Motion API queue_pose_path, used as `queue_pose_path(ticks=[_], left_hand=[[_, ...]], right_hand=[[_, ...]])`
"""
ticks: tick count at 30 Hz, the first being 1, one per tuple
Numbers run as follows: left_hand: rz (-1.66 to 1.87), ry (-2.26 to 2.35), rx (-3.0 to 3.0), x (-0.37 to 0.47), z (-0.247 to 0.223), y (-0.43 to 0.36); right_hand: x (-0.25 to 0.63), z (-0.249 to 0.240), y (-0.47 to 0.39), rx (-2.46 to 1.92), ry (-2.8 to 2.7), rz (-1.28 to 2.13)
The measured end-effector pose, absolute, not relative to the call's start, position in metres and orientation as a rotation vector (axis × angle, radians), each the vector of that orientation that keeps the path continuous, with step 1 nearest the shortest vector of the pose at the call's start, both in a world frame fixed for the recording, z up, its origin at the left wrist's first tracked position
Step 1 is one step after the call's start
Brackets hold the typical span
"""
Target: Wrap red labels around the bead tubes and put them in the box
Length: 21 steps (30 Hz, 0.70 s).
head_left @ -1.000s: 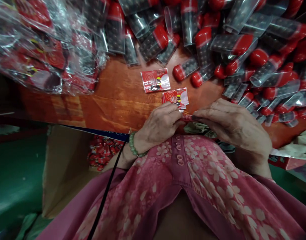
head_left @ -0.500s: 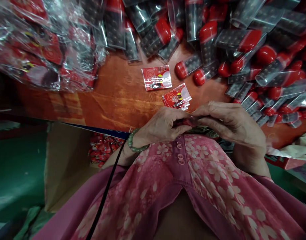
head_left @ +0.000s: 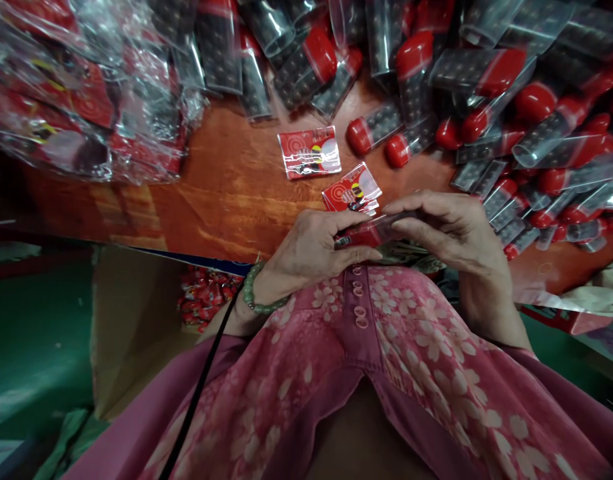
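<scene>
Thumb and forefinger of the left hand (head_left: pixel 303 252) had spread farther around the red packet (head_left: pixel 367 232) they held, baring more; handling seemed unfinished. The right hand (head_left: pixel 453 223) pinched its other end, though blur hid exactly how. The packet was just nearside of the card stack (head_left: pixel 353 185).

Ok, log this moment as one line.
left hand: holding red piece | right hand: pinching its right end | table: printed red packets beyond hands, red-ended tubes piled behind and right
</scene>
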<state>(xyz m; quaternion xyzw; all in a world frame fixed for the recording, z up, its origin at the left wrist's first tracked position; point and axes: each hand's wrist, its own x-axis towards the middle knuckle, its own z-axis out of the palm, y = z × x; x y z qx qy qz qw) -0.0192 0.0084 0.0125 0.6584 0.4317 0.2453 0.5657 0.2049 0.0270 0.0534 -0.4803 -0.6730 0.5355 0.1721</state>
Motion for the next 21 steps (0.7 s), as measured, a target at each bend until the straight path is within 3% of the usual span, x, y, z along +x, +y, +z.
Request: queue_pose_path(ticks=[8, 15, 21], left_hand=[[0.489, 0.98, 1.358, -0.019, 0.001, 0.008], [0.385, 0.822, 1.245, -0.015, 0.006, 0.009], [0.486, 1.136, 1.433, -0.017, 0.002, 0.0]], right_hand=[[0.201, 0.052, 0.024, -1.261, -2.056, 1.414], [0.206, 0.042, 0.018, -1.366, -1.749, 1.659], [0.2, 0.042, 0.013, -1.396, -1.98, 1.3]])
